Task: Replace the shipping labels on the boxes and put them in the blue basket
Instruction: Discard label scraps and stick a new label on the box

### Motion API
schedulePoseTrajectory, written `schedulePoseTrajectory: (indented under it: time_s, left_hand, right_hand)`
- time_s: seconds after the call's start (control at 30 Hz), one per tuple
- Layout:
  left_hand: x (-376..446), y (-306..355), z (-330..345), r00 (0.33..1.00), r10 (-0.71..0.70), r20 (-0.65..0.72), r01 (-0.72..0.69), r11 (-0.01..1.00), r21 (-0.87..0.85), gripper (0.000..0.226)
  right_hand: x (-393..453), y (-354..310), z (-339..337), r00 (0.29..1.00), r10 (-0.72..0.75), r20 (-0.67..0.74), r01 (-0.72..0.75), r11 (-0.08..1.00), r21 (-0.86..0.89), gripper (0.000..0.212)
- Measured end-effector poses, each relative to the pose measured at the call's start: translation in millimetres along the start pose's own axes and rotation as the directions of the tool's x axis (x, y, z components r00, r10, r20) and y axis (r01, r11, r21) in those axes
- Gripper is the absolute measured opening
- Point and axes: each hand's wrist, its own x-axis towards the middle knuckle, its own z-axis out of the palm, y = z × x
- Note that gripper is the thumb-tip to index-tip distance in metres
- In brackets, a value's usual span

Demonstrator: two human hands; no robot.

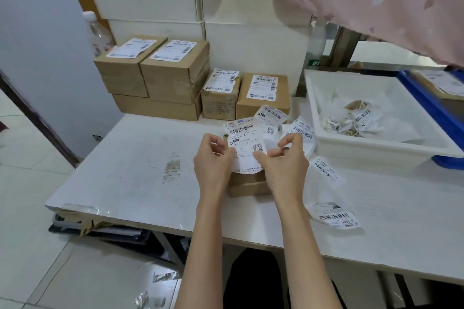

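Note:
Both hands hold one white shipping label (pixel 244 139) up over a small cardboard box (pixel 247 184) in the middle of the white table (pixel 140 158). My left hand (pixel 213 158) pinches the label's left edge and my right hand (pixel 285 158) pinches its lower right corner, where the backing curls away. The box is mostly hidden behind the label and my hands. Several loose labels (pixel 326 170) lie to the right of it. A corner of the blue basket (pixel 431 108) shows at the far right, with a labelled box (pixel 442 83) inside.
Several labelled cardboard boxes (pixel 175 68) are stacked at the back of the table against the wall. A white tray (pixel 316 103) with crumpled old labels stands at the right, next to the basket. A plastic bottle (pixel 96 32) stands behind the stack. Pink cloth hangs above.

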Motion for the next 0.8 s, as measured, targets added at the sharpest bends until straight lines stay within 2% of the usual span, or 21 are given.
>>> schedulePoseTrajectory:
  time_s: [0.2,0.37,0.53,0.8]
  left_hand:
    - [-3.1,-1.2,2.7,0.998,0.062,-0.029,-0.063,0.997,-0.049,0.014]
    - [0.8,-2.6,4.6,0.996,0.091,0.023,-0.091,0.996,-0.003,0.020]
    - [3.1,-3.8,7.2,0.993,0.111,0.047,-0.112,0.994,0.020,0.028]
    - [1.8,-4.4,8.6,0.995,0.095,0.011,-0.096,0.994,0.052,0.029]
  right_hand:
    - [5.3,2.3,1.9,0.996,-0.028,0.087,0.040,0.991,-0.130,0.026]
    - [4.8,-2.1,2.2,0.993,-0.037,0.116,0.062,0.974,-0.217,0.007]
    - [4.4,-2.0,6.6,0.995,-0.021,0.095,0.047,0.957,-0.286,0.012]
    - [4.8,0.8,7.9,0.997,-0.025,0.078,0.045,0.963,-0.265,0.012]
